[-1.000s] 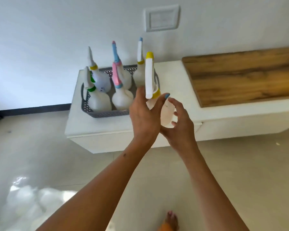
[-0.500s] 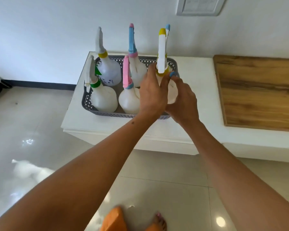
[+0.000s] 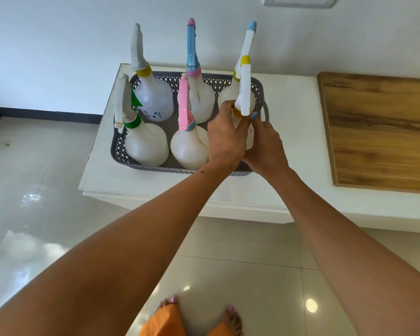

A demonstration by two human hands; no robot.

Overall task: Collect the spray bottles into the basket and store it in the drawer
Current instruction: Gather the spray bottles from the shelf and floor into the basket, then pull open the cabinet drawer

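A grey perforated basket (image 3: pixel 121 151) stands on the white cabinet top (image 3: pixel 294 132). Several white spray bottles stand upright in it, among them one with a green collar (image 3: pixel 146 144), one with a pink head (image 3: pixel 188 146) and one with a blue head (image 3: pixel 200 98). Both my hands hold a yellow-collared spray bottle (image 3: pixel 245 93) at the basket's front right corner, its body mostly hidden behind them. My left hand (image 3: pixel 224 139) wraps its neck and body. My right hand (image 3: pixel 264 144) clasps it from the right.
A wooden board (image 3: pixel 383 132) lies on the cabinet top to the right of the basket. The wall rises just behind. Glossy tiled floor (image 3: pixel 34 190) spreads to the left and below, with my bare feet and orange garment at the bottom.
My hands carried the yellow-collared bottle from in front of the cabinet into the basket's front right corner and lowered it. The view moved closer to the cabinet.
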